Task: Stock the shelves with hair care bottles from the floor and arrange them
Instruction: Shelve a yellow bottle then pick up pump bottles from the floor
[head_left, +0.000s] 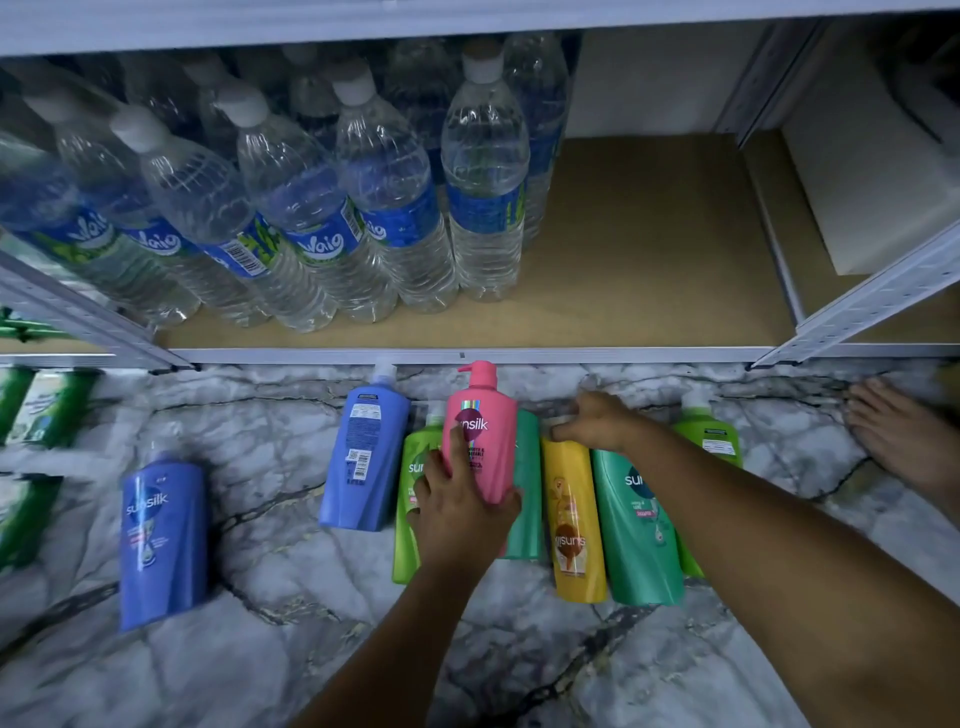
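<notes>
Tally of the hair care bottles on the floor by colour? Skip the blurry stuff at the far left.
Blue: 2
Light green: 2
Teal: 2
Pink: 1, gripped by the left hand
Yellow: 1, under the right hand
Total: 8

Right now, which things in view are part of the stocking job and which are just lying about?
Job:
pink Sunsilk bottle, in the left hand
yellow bottle, right hand at its top
blue bottles, green bottles on the floor
bare shelf board

Lying about:
water bottles
bare foot
</notes>
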